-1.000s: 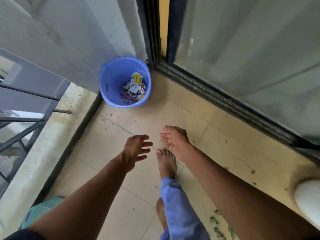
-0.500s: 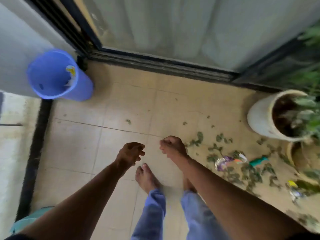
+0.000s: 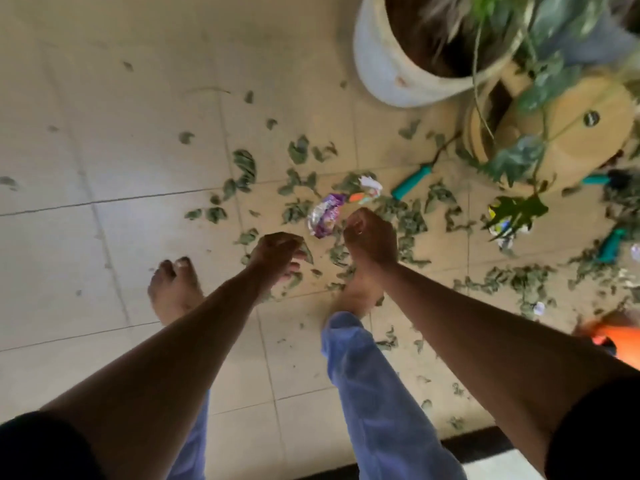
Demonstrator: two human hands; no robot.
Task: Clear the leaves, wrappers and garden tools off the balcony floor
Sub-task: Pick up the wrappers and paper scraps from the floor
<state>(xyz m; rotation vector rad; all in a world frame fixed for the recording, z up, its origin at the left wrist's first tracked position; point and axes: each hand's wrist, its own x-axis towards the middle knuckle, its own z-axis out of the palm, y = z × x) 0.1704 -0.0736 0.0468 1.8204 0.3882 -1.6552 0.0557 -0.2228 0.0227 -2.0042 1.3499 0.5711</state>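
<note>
My left hand (image 3: 277,252) hangs over the floor (image 3: 121,168) with its fingers loosely curled, and it seems to hold nothing, though a leaf lies right under the fingertips and I cannot tell if they touch it. My right hand (image 3: 369,239) is curled into a fist; whether it grips anything I cannot tell.

The leaves (image 3: 408,221) lie scattered over the tiles ahead of my feet and off to my right, thickest around my right hand. They look dry and curled, so I judge them light and brittle. Gathering them in loose handfuls should work better than pinching each one, since they may crumble.

A purple wrapper (image 3: 325,216) lies just beyond and between my hands, its long side running from near me up and to the right. It looks crinkled and shiny, so I expect it to be very light and a little slippery. A pinch at any crumpled edge should do. A second, pale wrapper (image 3: 370,187) sits a little further on.

A tool with a teal handle (image 3: 410,181) lies near the white pot (image 3: 388,74), its handle pointing toward me and left, its dark working end up and right toward the tan pot (image 3: 571,133). It should be stiff and heavier, so I would take it round the handle. Another teal handle (image 3: 611,242) lies far right, roughly upright in view.
</note>
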